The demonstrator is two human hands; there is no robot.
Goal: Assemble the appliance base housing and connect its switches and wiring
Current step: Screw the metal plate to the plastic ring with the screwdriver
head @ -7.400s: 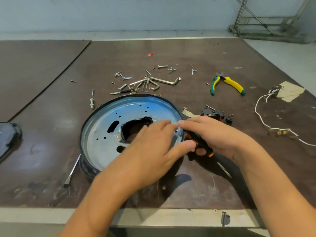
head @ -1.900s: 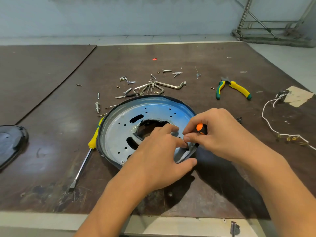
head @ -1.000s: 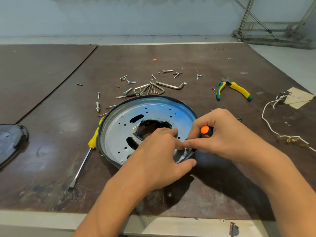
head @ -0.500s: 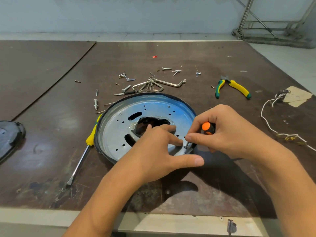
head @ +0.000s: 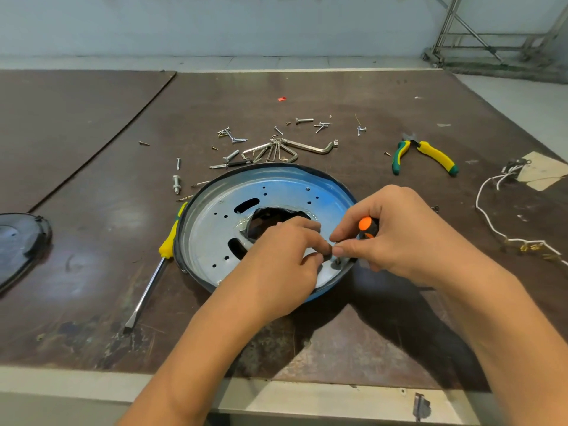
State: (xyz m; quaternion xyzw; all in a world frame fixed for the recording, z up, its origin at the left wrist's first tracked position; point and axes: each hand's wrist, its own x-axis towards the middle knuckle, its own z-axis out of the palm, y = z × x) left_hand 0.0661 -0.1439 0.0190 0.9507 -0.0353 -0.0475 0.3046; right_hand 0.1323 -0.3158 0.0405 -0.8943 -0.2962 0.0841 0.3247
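Observation:
A round metal base plate [head: 221,229] with a dark rim and a central cut-out lies on the brown table. My right hand [head: 402,238] grips a short screwdriver with an orange-and-black handle [head: 367,227], held nearly upright with its tip at a screw [head: 337,262] near the plate's right rim. My left hand [head: 282,259] lies on the plate's right part, its fingertips pinched close beside that screw. The screw is small and partly hidden by my fingers.
A yellow-handled flat screwdriver [head: 153,278] lies left of the plate. Loose screws and hex keys [head: 285,149] lie behind it, green-yellow pliers [head: 427,155] at the right. White wiring [head: 498,222] and a tag lie far right. A dark cover [head: 18,244] sits at the left edge.
The screwdriver has tilted more upright over the rim screw, and my left thumb has drawn in from the plate's edge toward the screw. The plate stays in place.

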